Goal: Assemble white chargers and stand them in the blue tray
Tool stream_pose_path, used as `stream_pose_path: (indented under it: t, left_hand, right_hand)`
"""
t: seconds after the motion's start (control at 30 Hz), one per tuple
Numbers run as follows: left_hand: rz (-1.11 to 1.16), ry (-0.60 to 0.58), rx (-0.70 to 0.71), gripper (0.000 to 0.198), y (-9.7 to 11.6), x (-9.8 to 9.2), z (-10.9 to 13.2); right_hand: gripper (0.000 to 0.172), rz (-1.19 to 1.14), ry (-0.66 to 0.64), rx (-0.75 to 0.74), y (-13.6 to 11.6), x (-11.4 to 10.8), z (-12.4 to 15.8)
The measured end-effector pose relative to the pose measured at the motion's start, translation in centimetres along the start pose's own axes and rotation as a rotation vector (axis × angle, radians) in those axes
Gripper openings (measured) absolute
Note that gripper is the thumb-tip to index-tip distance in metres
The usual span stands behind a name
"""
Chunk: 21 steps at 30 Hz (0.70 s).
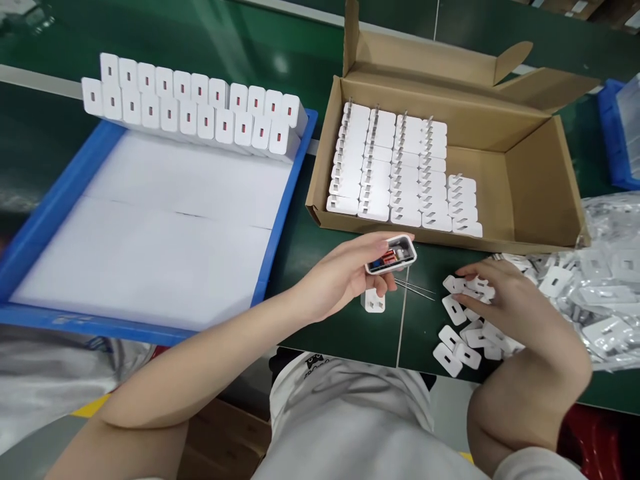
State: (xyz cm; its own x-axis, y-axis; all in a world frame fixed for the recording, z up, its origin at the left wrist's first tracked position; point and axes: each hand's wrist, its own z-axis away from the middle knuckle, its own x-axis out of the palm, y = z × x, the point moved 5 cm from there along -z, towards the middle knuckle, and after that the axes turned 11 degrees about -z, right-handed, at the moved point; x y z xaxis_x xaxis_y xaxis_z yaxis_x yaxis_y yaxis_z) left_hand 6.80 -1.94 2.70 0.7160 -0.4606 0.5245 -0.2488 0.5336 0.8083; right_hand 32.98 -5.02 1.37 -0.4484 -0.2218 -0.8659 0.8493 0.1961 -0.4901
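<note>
My left hand [345, 270] is closed around a white charger housing [404, 257], whose open end faces up and shows red, blue and silver parts inside. Below that hand a white plug charger [374, 301] with two pins rests on the green table. Thin metal tweezers [417, 289] stick out to the right beside my left fingers; whether the hand holds them is hidden. My right hand [510, 300] is at a loose pile of white end covers [469, 355], each with a slot. Its thumb and forefinger close on one end cover [451, 285] at the pile's left edge.
Beyond my hands an open cardboard box [537, 180] holds rows of white chargers [407, 170], pins up. At left, a blue-rimmed tray [273, 260] has two rows of chargers [187, 117] along its far side. A clear plastic bag [610, 287] of covers lies at right.
</note>
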Motion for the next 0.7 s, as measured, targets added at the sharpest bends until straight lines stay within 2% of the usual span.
stream_pose_path:
  t: [0.23,0.37,0.47,0.53,0.7]
  left_hand:
    - [-0.047,-0.048,-0.037,0.049,-0.6,0.2,0.0]
    - [-0.054,-0.083,-0.038,0.048,-0.7,0.4,0.2]
    - [-0.154,-0.068,-0.056,0.045,-0.8,0.4,0.4]
    - [-0.239,-0.059,-0.079,0.046,-0.8,0.4,0.6]
    - [-0.389,-0.053,-0.099,0.056,-0.7,0.5,1.0]
  right_hand:
    - [0.035,0.143,-0.031,-0.032,1.4,1.1,-0.2]
    - [0.029,0.106,0.059,-0.095,-0.4,0.4,-0.7]
    - [0.022,0.043,0.158,-0.124,-2.3,-0.4,-0.8]
    - [0.020,0.030,0.170,-0.118,-2.7,-0.6,-0.8]
    - [0.035,0.061,0.067,-0.101,-0.6,0.3,-0.7]
